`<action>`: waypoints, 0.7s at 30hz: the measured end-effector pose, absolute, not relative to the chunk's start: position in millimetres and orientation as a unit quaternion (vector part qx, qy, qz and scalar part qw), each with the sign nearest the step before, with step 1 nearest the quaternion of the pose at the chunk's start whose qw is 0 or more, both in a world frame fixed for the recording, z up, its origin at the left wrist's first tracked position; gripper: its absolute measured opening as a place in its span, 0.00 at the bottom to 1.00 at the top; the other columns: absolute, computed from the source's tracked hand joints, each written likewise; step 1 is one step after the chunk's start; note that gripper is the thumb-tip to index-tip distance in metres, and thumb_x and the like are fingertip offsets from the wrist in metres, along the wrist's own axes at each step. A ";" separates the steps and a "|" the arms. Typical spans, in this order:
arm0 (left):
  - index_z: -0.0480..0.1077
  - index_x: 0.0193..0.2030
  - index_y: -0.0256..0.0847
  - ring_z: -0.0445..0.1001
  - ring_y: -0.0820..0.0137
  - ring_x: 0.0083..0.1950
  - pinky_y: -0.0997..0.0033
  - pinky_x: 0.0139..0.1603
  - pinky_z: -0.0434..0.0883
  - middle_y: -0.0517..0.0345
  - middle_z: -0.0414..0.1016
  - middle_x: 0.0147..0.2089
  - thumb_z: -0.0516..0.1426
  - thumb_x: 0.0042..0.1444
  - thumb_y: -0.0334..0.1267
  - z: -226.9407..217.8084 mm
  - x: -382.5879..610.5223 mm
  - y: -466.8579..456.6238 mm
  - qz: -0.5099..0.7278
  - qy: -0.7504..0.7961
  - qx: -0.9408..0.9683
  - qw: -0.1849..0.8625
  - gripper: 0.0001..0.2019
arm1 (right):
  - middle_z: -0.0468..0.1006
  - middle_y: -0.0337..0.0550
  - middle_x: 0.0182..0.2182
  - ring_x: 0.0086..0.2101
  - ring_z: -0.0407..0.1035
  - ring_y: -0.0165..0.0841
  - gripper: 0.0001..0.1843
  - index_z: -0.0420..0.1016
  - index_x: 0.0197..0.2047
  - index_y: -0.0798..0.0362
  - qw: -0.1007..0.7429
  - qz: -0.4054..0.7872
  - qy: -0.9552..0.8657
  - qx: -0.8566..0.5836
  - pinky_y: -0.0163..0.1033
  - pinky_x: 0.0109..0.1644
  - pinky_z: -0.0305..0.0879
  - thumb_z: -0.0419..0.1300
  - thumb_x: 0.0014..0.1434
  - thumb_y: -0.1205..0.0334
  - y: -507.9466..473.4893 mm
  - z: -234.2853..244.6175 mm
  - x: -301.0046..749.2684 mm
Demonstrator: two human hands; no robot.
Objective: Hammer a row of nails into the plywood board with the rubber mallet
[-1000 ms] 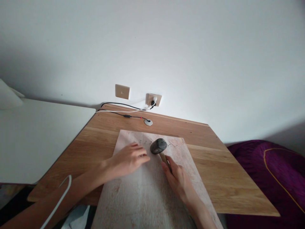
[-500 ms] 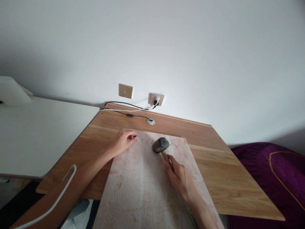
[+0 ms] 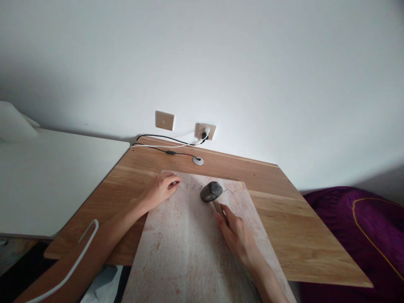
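A pale whitewashed board (image 3: 186,248) lies on the wooden table (image 3: 293,235), reaching toward me. My right hand (image 3: 235,233) is closed round the wooden handle of a hammer (image 3: 212,192), whose dark head rests on the board's far part. A row of small nails (image 3: 192,185) stands near the board's far edge. My left hand (image 3: 160,189) is at the left end of that row, fingertips pinched on a nail there.
A wall socket (image 3: 205,131) with a white plug and a blank plate (image 3: 164,120) sit behind the table; black and white cables (image 3: 164,148) run across its back edge. A white surface (image 3: 47,181) adjoins on the left, purple bedding (image 3: 356,235) on the right.
My left hand moved from beside the hammer head to the far left of the nail row and pinched there. The right hand and hammer stayed nearly still.
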State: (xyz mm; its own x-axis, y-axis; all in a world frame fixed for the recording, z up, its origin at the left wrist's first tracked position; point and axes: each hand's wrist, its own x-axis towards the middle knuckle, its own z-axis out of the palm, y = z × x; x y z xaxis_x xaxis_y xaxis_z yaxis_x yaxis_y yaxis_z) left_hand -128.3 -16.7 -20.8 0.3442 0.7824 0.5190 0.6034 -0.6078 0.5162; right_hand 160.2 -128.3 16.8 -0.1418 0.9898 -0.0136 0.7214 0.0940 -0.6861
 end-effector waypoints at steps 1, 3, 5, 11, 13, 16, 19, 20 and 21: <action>0.79 0.42 0.42 0.79 0.66 0.43 0.67 0.47 0.73 0.56 0.82 0.40 0.61 0.64 0.28 -21.3 -128.5 -15.8 0.383 0.422 0.814 0.112 0.06 | 0.77 0.39 0.26 0.26 0.71 0.36 0.19 0.72 0.51 0.51 0.238 0.288 -0.700 -0.609 0.37 0.30 0.58 0.47 0.74 0.48 -128.1 16.6 160.3; 0.78 0.41 0.42 0.78 0.66 0.42 0.67 0.46 0.73 0.57 0.81 0.39 0.61 0.64 0.28 -21.0 -128.7 -14.4 0.384 0.414 0.819 0.107 0.06 | 0.77 0.39 0.25 0.25 0.71 0.35 0.19 0.71 0.52 0.52 0.238 0.293 -0.698 -0.608 0.37 0.30 0.57 0.47 0.74 0.49 -127.9 16.6 160.1; 0.78 0.40 0.42 0.77 0.68 0.39 0.68 0.44 0.72 0.58 0.80 0.37 0.61 0.64 0.28 -19.3 -128.7 -13.8 0.377 0.405 0.825 0.111 0.05 | 0.77 0.39 0.25 0.25 0.70 0.35 0.19 0.72 0.52 0.52 0.238 0.290 -0.697 -0.612 0.37 0.30 0.56 0.47 0.74 0.48 -128.0 17.2 159.5; 0.78 0.40 0.40 0.76 0.70 0.36 0.69 0.42 0.71 0.58 0.79 0.37 0.61 0.63 0.28 -14.6 -128.0 -14.3 0.370 0.385 0.837 0.118 0.05 | 0.76 0.39 0.25 0.25 0.69 0.35 0.21 0.72 0.52 0.52 0.230 0.297 -0.694 -0.615 0.38 0.30 0.54 0.47 0.74 0.47 -128.7 18.9 159.0; 0.78 0.40 0.41 0.76 0.69 0.38 0.69 0.42 0.71 0.58 0.79 0.37 0.62 0.64 0.29 -14.6 -127.7 -14.1 0.371 0.385 0.836 0.123 0.03 | 0.75 0.39 0.25 0.25 0.68 0.35 0.21 0.72 0.52 0.53 0.231 0.292 -0.694 -0.617 0.38 0.30 0.54 0.47 0.74 0.47 -128.5 18.8 159.1; 0.78 0.39 0.41 0.78 0.67 0.41 0.68 0.45 0.72 0.57 0.80 0.38 0.62 0.64 0.31 -15.3 -127.3 -13.5 0.380 0.389 0.827 0.142 0.03 | 0.75 0.38 0.24 0.24 0.68 0.34 0.22 0.72 0.54 0.53 0.231 0.299 -0.692 -0.616 0.38 0.29 0.54 0.47 0.74 0.47 -128.6 18.8 159.2; 0.79 0.40 0.41 0.79 0.67 0.42 0.67 0.47 0.73 0.57 0.82 0.40 0.62 0.63 0.30 -17.7 -126.5 -12.3 0.401 0.401 0.806 0.172 0.03 | 0.75 0.38 0.24 0.24 0.68 0.34 0.21 0.72 0.54 0.53 0.232 0.295 -0.693 -0.616 0.38 0.28 0.53 0.47 0.74 0.48 -129.3 18.5 159.2; 0.79 0.41 0.41 0.79 0.68 0.41 0.68 0.46 0.74 0.57 0.82 0.40 0.63 0.63 0.30 -19.0 -126.2 -11.7 0.410 0.406 0.796 0.185 0.04 | 0.75 0.38 0.24 0.24 0.68 0.34 0.21 0.73 0.54 0.53 0.232 0.294 -0.694 -0.615 0.38 0.28 0.53 0.47 0.74 0.48 -129.4 18.2 159.2; 0.78 0.42 0.41 0.79 0.69 0.40 0.69 0.45 0.74 0.57 0.82 0.40 0.63 0.62 0.30 -20.3 -125.9 -11.1 0.417 0.410 0.786 0.199 0.04 | 0.75 0.37 0.23 0.23 0.68 0.34 0.21 0.73 0.53 0.53 0.231 0.293 -0.695 -0.614 0.38 0.28 0.53 0.47 0.74 0.48 -129.5 17.8 159.2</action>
